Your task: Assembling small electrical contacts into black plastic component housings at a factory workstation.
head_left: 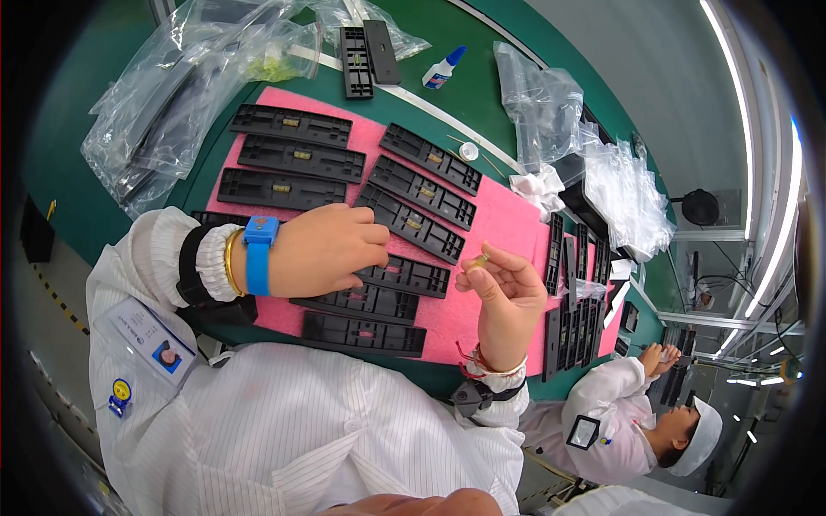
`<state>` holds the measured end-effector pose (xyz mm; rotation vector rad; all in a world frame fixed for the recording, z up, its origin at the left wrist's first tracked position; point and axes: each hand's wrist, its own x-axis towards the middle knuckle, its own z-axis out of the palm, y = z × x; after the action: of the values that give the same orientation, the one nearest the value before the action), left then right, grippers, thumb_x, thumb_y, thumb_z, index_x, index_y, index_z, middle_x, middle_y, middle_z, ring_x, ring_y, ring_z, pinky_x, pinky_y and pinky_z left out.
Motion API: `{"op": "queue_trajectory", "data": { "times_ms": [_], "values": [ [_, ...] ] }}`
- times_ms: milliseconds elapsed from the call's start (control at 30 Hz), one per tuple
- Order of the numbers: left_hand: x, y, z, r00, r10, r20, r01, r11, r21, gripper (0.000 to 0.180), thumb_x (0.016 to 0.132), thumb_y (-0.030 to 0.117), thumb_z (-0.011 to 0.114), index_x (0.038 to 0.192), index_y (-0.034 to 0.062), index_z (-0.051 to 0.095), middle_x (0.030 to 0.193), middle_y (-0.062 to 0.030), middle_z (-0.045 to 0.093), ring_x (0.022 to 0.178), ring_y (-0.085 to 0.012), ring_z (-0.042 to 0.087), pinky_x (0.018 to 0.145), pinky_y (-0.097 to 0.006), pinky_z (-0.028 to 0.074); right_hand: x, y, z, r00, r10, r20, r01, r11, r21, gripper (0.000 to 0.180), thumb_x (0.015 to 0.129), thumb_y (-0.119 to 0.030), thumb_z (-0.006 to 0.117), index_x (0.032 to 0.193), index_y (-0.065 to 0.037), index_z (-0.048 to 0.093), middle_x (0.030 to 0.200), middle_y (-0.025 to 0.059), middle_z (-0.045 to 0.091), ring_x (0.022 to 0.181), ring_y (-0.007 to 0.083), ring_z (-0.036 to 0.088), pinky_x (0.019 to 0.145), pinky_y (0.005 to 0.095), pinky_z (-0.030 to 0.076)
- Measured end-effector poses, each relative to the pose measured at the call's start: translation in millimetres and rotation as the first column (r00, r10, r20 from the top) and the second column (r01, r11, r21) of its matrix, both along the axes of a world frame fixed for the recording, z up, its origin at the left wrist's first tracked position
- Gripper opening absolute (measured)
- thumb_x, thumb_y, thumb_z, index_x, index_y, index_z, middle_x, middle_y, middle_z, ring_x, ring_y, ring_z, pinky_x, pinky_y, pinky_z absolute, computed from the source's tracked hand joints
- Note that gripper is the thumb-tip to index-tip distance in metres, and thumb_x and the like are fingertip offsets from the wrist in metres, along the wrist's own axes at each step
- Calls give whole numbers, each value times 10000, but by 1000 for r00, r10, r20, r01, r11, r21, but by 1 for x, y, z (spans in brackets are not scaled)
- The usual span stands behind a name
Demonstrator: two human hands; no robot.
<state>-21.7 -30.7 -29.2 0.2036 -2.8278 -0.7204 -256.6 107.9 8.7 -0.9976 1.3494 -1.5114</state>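
Here, hands [323, 247] [509, 311] apart, vial (yellowish) [479, 260] in the right.

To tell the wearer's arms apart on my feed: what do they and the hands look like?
Both white, finely striped sleeves have gathered cuffs and black straps. The bare left hand has a blue wristband and gold-coloured bangle; the bare right hand, a red string bracelet.

Factory workshop: green workbench [482, 99], white-capped co-worker [602, 413].
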Motion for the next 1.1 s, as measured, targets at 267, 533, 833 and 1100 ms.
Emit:
{"op": "queue_trajectory", "data": {
  "times_ms": [267,533,833,1100],
  "values": [
    [0,-2,0,1000,9,-8,-9,1000,2,352,755,178,805,1077,103,686,1046,-23,589,1042,-233,565,865,-387,490,13,-4,1,999,42,17,-42,999,-23,310,914,45,709,1214,81,640,1016,187,739,884,221,734,813,333,617],
    [-1,-3,-1,1000,11,11,-11,999,32,380,755,189,805,1104,110,677,1085,-29,594,1063,-240,562,887,-391,480,15,-7,-4,996,63,63,-63,998,-6,316,943,16,685,1248,83,633,1026,190,735,881,229,736,798,337,623],
    [-2,-2,-3,1000,12,9,-12,999,38,387,750,187,809,1102,103,674,1085,-37,589,1059,-245,561,880,-394,481,16,-6,-6,998,63,-3,-63,998,-13,296,946,26,676,1232,79,624,1021,186,735,874,215,734,796,327,619],
    [0,-2,-5,1000,19,-23,-18,1000,20,367,748,174,812,1083,100,683,1052,-34,580,1037,-237,565,844,-393,497,14,-8,-7,999,50,9,-50,998,-28,292,959,16,662,1240,77,610,1025,187,735,872,213,733,801,328,615]
  ]
}}
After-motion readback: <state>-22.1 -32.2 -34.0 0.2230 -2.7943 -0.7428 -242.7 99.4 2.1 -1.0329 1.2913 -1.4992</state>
